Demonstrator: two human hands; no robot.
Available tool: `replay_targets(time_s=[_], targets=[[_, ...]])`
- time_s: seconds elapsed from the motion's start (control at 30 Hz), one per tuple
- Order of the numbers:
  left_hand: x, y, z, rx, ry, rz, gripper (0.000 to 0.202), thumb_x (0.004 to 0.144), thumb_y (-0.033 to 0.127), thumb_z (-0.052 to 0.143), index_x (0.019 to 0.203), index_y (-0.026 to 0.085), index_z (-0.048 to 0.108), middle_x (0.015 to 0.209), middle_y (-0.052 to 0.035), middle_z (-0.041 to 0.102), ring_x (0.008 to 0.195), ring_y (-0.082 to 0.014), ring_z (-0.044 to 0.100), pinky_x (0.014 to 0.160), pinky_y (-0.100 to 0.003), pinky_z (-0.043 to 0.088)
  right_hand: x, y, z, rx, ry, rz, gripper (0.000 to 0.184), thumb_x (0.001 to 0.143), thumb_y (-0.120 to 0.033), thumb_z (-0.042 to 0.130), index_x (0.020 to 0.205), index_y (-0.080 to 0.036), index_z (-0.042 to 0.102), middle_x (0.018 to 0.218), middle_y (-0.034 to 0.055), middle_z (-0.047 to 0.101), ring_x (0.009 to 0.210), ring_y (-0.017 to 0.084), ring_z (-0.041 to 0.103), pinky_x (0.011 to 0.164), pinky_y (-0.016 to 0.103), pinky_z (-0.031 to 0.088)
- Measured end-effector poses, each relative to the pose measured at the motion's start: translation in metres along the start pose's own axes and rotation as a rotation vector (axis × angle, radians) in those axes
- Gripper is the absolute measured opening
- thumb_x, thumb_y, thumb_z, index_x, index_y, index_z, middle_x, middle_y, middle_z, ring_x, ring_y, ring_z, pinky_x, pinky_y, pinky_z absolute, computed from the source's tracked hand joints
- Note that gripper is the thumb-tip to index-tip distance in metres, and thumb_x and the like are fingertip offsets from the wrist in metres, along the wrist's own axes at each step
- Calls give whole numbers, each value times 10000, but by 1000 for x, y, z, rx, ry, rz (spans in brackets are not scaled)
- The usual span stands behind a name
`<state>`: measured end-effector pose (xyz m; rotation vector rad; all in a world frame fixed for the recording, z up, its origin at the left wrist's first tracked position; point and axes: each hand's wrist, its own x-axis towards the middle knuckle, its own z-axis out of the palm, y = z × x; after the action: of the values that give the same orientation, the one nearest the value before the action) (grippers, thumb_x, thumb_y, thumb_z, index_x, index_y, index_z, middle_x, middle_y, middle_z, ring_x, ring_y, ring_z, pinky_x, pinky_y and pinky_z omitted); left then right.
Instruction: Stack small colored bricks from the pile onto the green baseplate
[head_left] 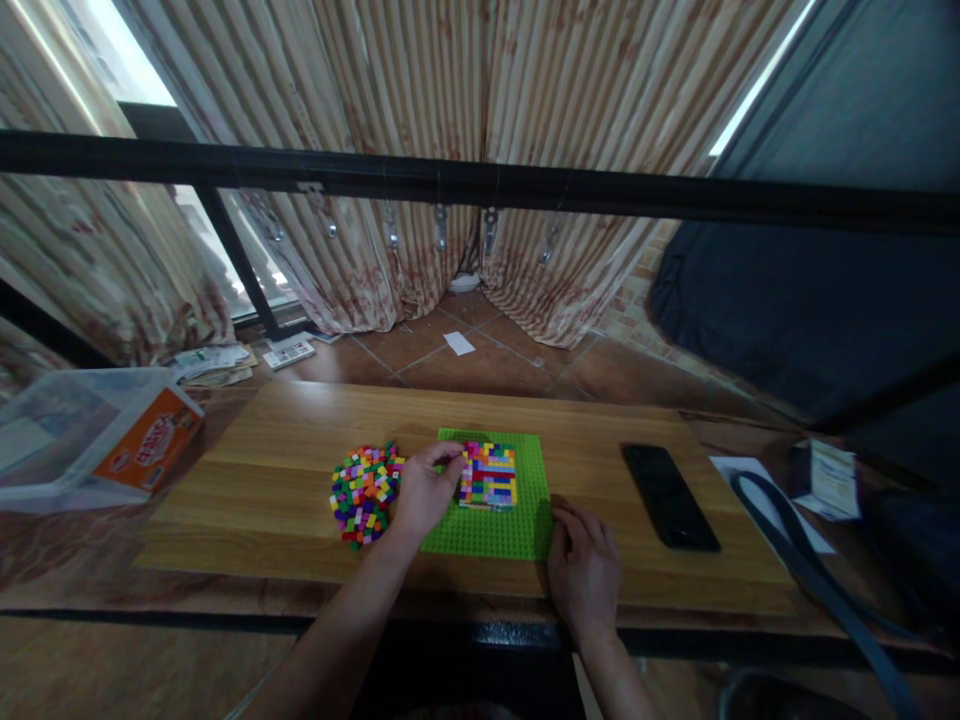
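Two bare hands at work on a wooden table [285, 440]. Left hand [421, 492] lies on the left part of a green baseplate [487, 530], fingers bent and drawn together against the far left corner of a brick block [489, 474]. The block is a flat, multicoloured square pressed onto the plate's far half. Whether a small brick is pinched between the fingertips cannot be told; too small, and the fingers cover the spot. Right hand [582, 566] rests knuckles up at the plate's near right corner, fingers loosely curled, tips touching the plate's edge. Whether they grip it or only rest there cannot be told. Loose bricks [364, 492] in mixed colours form a heap on the table just left of the left hand, touching its wrist side. A black phone [670, 497] lies face up to the right, apart from the plate. Off the table to the far left stands a clear plastic box [67, 430] with an orange label. Striped curtains [450, 150] hang at the far side, and a black bar [480, 185] crosses the view in front of them.
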<state>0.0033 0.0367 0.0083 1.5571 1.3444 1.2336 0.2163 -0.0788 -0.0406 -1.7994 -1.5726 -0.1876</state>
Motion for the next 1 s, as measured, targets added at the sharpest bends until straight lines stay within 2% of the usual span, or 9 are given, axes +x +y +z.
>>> replay_targets(time_s=[0.2,0.4,0.57,1.0], targets=[[3,-2,0,-27,-5,-43,200,827,294,598,900,198,758,864,-30,762,820,-170,686,788,-290,521,0,0,0,1,1,-6,284,961,-220,445,999,-161,720,1069,123,709,995,264,567,907,416,461],[10,-5,4,-113,12,-113,181,780,311,641,849,188,754,808,-18,750,766,-158,666,749,-272,503,0,0,0,-20,-6,-10,290,960,-215,441,999,-153,721,1064,123,712,998,263,564,911,413,460],[13,-1,4,-133,-19,-122,168,758,316,648,797,184,745,752,-6,727,711,-140,634,699,-255,483,0,0,1,-21,-6,-5,277,953,-211,453,998,-156,721,1060,119,716,992,261,568,902,406,466],[14,5,7,-95,29,-148,124,735,275,666,729,178,742,699,5,718,664,-131,627,667,-245,483,0,-1,-1,-27,-13,-5,279,953,-216,454,1010,-149,719,1054,120,714,1000,262,565,916,412,468]])
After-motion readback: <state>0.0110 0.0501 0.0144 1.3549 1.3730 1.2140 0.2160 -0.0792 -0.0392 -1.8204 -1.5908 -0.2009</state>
